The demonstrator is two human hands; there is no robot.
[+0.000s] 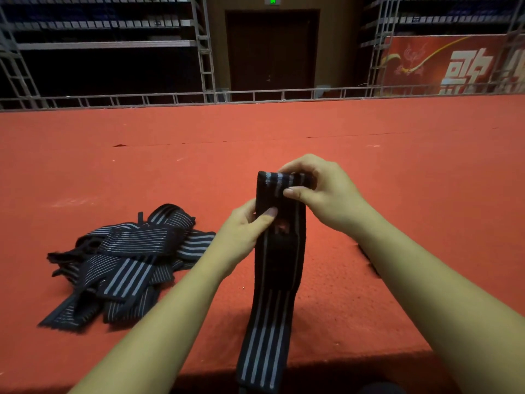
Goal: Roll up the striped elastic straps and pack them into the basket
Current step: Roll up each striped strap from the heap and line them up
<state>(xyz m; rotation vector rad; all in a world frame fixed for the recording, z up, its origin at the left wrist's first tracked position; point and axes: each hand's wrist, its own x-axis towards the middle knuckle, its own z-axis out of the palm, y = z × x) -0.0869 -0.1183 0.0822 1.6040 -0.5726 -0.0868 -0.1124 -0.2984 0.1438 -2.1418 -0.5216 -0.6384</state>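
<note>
Presently: rolling step, just begun. Right hand curls fingers over top end of striped strap; left hand pinches it just below. Tail hangs toward 6 o'clock. Unrolled pile at 8 o'clock on red carpet. Next: wind tightly downward (basket not in view).

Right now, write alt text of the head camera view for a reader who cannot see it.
Both hands hold a striped strap above red carpet: the right hand pinches its folded-over top end, the left hand grips just below. More straps lie piled at left.
</note>
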